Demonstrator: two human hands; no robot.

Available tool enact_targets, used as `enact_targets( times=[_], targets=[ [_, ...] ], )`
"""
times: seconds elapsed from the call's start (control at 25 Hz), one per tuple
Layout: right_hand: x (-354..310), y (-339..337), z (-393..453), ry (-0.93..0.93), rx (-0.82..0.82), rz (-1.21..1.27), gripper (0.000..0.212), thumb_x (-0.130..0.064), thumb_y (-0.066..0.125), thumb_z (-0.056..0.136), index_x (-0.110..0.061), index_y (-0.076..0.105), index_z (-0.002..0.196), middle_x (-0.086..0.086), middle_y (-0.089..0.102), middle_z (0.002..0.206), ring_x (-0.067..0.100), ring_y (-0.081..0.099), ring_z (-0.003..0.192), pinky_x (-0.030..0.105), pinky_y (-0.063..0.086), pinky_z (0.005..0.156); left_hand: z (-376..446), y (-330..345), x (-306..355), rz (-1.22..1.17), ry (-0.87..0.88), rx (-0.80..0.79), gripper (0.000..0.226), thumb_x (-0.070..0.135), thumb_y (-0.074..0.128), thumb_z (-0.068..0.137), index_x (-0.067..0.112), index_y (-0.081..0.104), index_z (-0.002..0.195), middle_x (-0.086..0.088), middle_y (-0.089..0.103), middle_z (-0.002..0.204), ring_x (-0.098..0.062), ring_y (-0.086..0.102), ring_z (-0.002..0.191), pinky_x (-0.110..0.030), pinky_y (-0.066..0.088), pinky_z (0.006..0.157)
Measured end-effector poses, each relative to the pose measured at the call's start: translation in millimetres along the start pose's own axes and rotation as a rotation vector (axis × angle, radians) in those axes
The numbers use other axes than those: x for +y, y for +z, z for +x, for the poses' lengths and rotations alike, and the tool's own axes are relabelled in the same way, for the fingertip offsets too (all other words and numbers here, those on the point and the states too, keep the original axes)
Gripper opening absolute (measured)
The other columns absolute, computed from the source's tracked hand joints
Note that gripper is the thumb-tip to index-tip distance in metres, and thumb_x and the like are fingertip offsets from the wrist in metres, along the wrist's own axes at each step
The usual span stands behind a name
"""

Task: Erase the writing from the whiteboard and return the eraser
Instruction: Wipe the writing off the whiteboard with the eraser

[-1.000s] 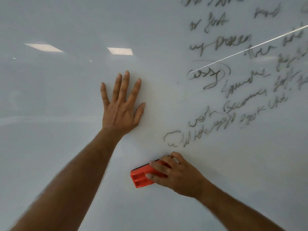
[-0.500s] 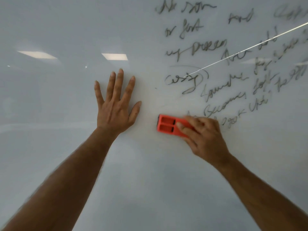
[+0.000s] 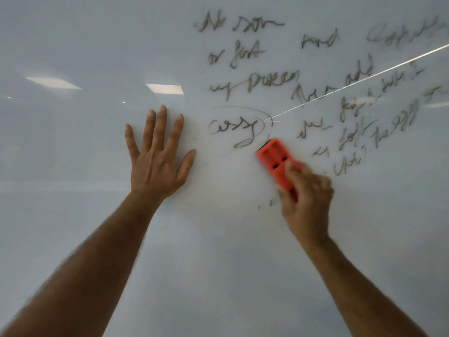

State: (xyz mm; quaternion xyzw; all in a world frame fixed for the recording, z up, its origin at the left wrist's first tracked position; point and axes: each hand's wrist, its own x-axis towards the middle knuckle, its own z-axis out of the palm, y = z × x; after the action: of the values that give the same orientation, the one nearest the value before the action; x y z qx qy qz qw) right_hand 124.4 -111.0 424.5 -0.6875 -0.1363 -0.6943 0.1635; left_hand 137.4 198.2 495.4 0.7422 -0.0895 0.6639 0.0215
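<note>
Against the whiteboard, we brace our left hand flat with fingers spread, holding nothing, while our right hand clasps the lower end of the orange eraser and presses it to the surface just right of the circled word. Half a second ago the eraser lay level and lower on the board; now it stands tilted, its upper end pushed up beside the circle. The bottom lines of scrawl that ran beside and below it a second ago are gone, leaving only a few specks just left of the right wrist. We judge the wiping well under way but far from done: several lines of handwriting still cover the upper right of the board, and the circled word is untouched.

Much is hard to read here. The right hand is smeared by motion, so the exact placing of its fingers on the eraser is unclear, and the eraser's felt face is hidden against the board. The writing runs off the right edge, so we cannot tell how much remains. A thin bright line crosses the script; whether it is a reflection or a seam we cannot say. No tray or ledge for returning the eraser shows.
</note>
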Motion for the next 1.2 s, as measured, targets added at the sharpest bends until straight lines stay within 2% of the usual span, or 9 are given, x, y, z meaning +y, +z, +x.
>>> enact_targets(
  times=[0.08,0.16,0.4,0.52,0.72,0.84,0.92,1.08,1.2],
  targets=[
    [-8.2,-0.7,-33.9,-0.281,-0.104,-0.054,0.037,-0.033,0.06,0.096,-0.024,0.062,0.132,0.008,0.064,0.135,0.034,0.057,0.096,0.045,0.046,0.088,-0.9,0.9,1.0,-0.008,-0.009,0.013,0.072,0.056,0.036,0.1,0.021,0.026,0.163,-0.012,0.018,0.171,-0.03,0.013,0.159,-0.066,0.006,0.123],
    [8.6,-10.1,-48.0,-0.414,-0.139,-0.113,0.034,-0.036,0.059,0.099,-0.027,0.061,0.132,0.006,0.063,0.137,0.032,0.058,0.098,0.045,0.048,0.088,-2.0,1.8,-0.8,-0.014,0.004,0.05,0.07,0.055,0.037,0.101,0.02,0.031,0.161,-0.011,0.025,0.169,-0.029,0.02,0.157,-0.065,0.01,0.123],
    [42.3,-14.3,51.6,0.093,0.046,-0.101,0.044,-0.026,0.067,0.092,-0.012,0.06,0.133,0.012,0.065,0.131,0.043,0.06,0.096,0.048,0.043,0.088,20.4,-1.4,-19.5,-0.058,0.041,0.185,0.057,0.046,0.045,0.102,0.015,0.05,0.149,-0.007,0.05,0.155,-0.028,0.044,0.144,-0.056,0.026,0.114],
    [5.2,0.2,101.2,0.134,0.098,-0.037,0.046,-0.024,0.071,0.091,-0.012,0.059,0.134,0.01,0.067,0.127,0.042,0.061,0.095,0.048,0.044,0.085,36.2,-6.6,-31.0,-0.074,0.009,0.172,0.058,0.045,0.044,0.101,0.015,0.05,0.15,-0.008,0.049,0.156,-0.03,0.042,0.145,-0.057,0.025,0.114],
    [-94.1,41.0,81.6,-0.233,0.01,-0.054,0.045,-0.036,0.064,0.092,-0.026,0.058,0.136,0.003,0.062,0.135,0.031,0.054,0.094,0.043,0.045,0.081,69.9,-10.1,-40.2,-0.088,-0.048,0.196,0.058,0.045,0.043,0.102,0.016,0.046,0.152,-0.007,0.047,0.158,-0.03,0.039,0.146,-0.06,0.024,0.116],
    [-85.5,39.5,47.9,-0.557,-0.082,-0.059,0.041,-0.032,0.066,0.095,-0.03,0.058,0.135,0.005,0.062,0.136,0.03,0.059,0.095,0.043,0.047,0.085,79.1,-10.5,-52.2,-0.057,-0.06,0.214,0.057,0.046,0.041,0.104,0.017,0.044,0.153,-0.007,0.045,0.159,-0.029,0.038,0.147,-0.058,0.023,0.115],
    [-50.7,25.2,46.7,-0.644,-0.081,-0.098,0.041,-0.031,0.068,0.093,-0.029,0.06,0.134,0.006,0.063,0.136,0.03,0.059,0.094,0.042,0.048,0.085,77.6,-8.9,-60.6,-0.022,-0.049,0.217,0.058,0.047,0.04,0.104,0.018,0.042,0.154,-0.007,0.043,0.161,-0.029,0.036,0.149,-0.058,0.021,0.116],
    [-1.4,8.7,86.9,-0.292,0.025,-0.144,0.044,-0.034,0.064,0.092,-0.023,0.061,0.134,0.006,0.064,0.134,0.035,0.057,0.093,0.045,0.047,0.082,71.9,-5.9,-60.4,-0.004,-0.044,0.218,0.058,0.047,0.039,0.105,0.019,0.039,0.156,-0.006,0.04,0.163,-0.028,0.034,0.15,-0.058,0.02,0.118],
    [-19.1,21.1,132.3,-0.081,0.088,-0.065,0.049,-0.033,0.067,0.09,-0.019,0.059,0.136,0.005,0.064,0.133,0.037,0.053,0.097,0.047,0.045,0.083,72.0,-5.3,-60.9,0.006,-0.04,0.218,0.057,0.046,0.04,0.105,0.019,0.039,0.156,-0.006,0.04,0.163,-0.028,0.034,0.15,-0.058,0.02,0.118]
  ],
)
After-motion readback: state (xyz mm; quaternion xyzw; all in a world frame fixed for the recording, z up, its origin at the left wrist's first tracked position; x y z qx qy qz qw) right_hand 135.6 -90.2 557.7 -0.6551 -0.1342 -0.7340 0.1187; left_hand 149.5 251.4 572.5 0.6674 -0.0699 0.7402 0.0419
